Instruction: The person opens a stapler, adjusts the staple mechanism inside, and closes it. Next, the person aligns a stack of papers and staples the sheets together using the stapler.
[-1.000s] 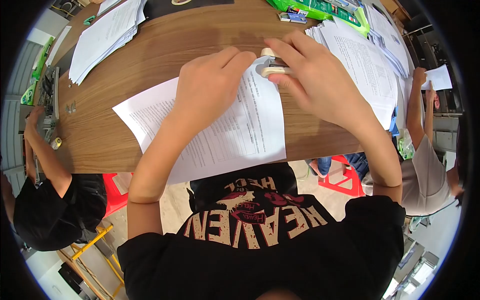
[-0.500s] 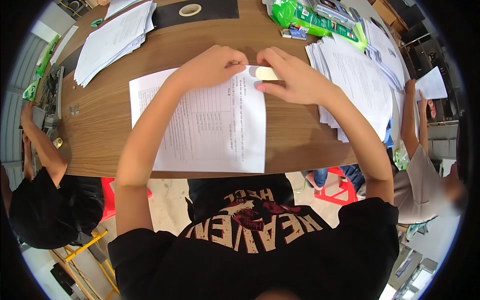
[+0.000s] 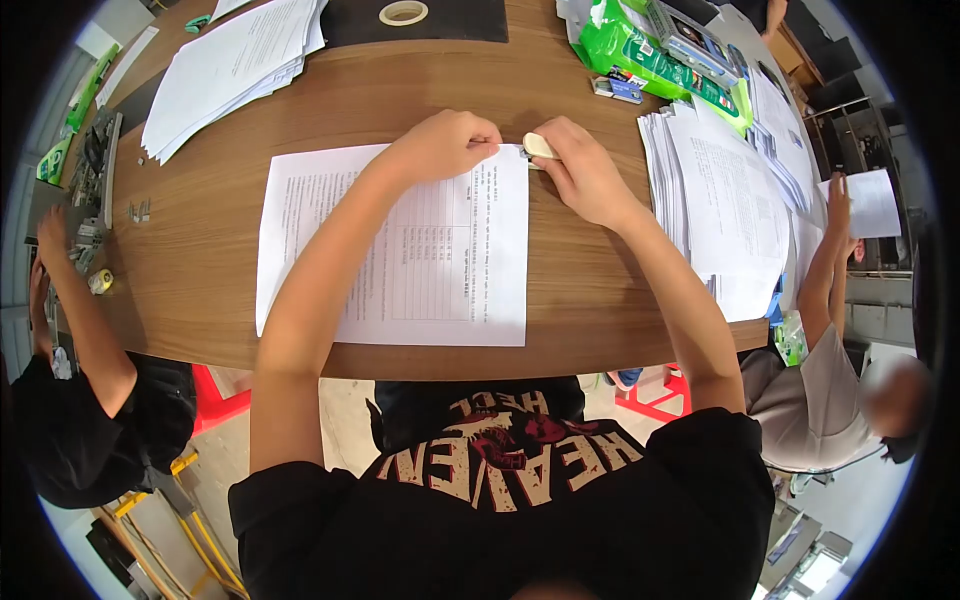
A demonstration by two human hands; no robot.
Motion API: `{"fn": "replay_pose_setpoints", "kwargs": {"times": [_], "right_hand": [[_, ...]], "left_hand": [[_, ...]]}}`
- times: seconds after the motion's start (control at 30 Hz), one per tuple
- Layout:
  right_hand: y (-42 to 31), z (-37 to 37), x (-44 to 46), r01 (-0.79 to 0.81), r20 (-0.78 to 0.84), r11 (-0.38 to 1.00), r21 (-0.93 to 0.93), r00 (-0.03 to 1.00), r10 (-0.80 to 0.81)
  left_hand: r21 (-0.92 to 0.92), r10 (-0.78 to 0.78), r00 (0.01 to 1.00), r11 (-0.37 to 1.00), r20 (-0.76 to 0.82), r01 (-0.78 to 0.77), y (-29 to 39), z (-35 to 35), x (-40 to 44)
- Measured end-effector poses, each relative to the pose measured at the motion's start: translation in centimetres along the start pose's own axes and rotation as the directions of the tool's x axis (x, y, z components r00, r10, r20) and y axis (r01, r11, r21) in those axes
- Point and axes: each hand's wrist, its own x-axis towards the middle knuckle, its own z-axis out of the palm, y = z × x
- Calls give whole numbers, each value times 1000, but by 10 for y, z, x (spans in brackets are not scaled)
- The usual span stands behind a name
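Observation:
Printed sheets lie on the wooden table in front of me, with a table grid in the text. My left hand is closed on their far edge, fingers pinched near the right corner. In my right hand is a small cream stapler, gripped between thumb and fingers. Its front end is at the far right corner of the sheets, just right of my left fingertips. Whether its jaws are pressed together cannot be made out.
Paper stacks stand at left and right. Behind are a tape roll on a black mat, a green packet and a small blue box. People sit on both sides; the right one holds a sheet.
The stapler has turned and now meets the sheets' corner, with my right fingers closed further round it. My left hand still pinches the far edge. The whole view has shifted slightly.

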Motion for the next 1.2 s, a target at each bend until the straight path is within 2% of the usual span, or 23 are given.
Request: {"fn": "replay_pose_setpoints", "kwargs": {"times": [0.07,0.23,0.33,0.4,0.53,0.6,0.67,0.77,0.8,0.87,1.2], "right_hand": [[-1,0,0,0,6,1000,4,1000,0],[-1,-1,1,-14,36,999,29,999,13],[-1,-3,1,17,-1,1000,-9,1000,-17],[-2,-11,5,-6,68,999,40,998,4],[-9,-22,18,-27,161,1000,0,987,27],[-5,-18,19,-101,154,992,73,984,89],[-4,-13,15,-89,106,991,96,991,79],[-2,-8,10,-85,47,988,127,996,79],[-2,-7,10,-92,28,987,131,996,89],[-4,-5,9,-99,14,988,121,995,98],[0,9,3,-156,-68,969,193,983,172]], "left_hand": [[55,32,999,998,3,-32,0,1,1],[43,45,999,998,-5,-44,-5,2,2],[32,64,998,997,-3,-64,-5,1,2],[32,66,998,997,2,-66,-4,1,1],[45,52,998,998,-42,-50,2,3,1],[70,25,998,997,-54,-21,3,7,2],[128,69,982,991,-174,-47,-2,13,3],[154,9,977,988,-215,25,1,17,3],[153,5,977,988,-214,28,2,16,3],[77,-106,978,990,-178,121,6,14,3],[84,-164,964,979,-207,184,10,17,4]]}}
